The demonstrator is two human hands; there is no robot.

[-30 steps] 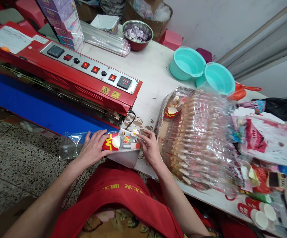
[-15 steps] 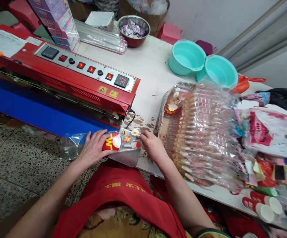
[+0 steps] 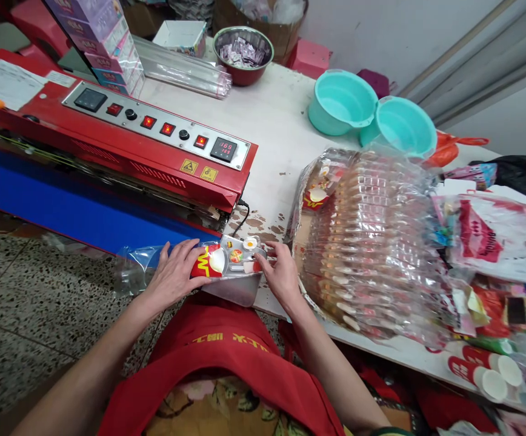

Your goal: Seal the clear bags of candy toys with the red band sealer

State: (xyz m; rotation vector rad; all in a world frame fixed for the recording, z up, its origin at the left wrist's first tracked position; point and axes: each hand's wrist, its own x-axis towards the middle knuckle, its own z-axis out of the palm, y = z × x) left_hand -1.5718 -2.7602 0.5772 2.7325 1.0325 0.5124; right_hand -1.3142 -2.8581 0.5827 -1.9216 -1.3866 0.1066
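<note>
A clear plastic pack [image 3: 217, 260] lies across a translucent plastic tub [image 3: 233, 290] at the table's front edge. It shows a red and yellow fries box and small toy food pieces, among them an egg and a pizza. My left hand [image 3: 174, 269] is laid over the left part of the pack, thumb on the near side and fingers on the far side. Loose clear film [image 3: 131, 272] sticks out beyond it. With curled fingers, my right hand [image 3: 282, 270] grips the pack's right end; its exact fingertip contact is partly hidden.
A red sealing machine [image 3: 154, 139] with a blue belt [image 3: 76, 200] stands at left. Many similar packs [image 3: 372, 242] fill a carton at right. Behind are two turquoise basins [image 3: 342, 103] and a metal bowl [image 3: 243, 57] of sachets. Paper cups [image 3: 476, 375] lie front right.
My right hand has shifted slightly right and down, its fingers now lower along the pack's right end. The pack has moved a little to the right with my left hand on it.
</note>
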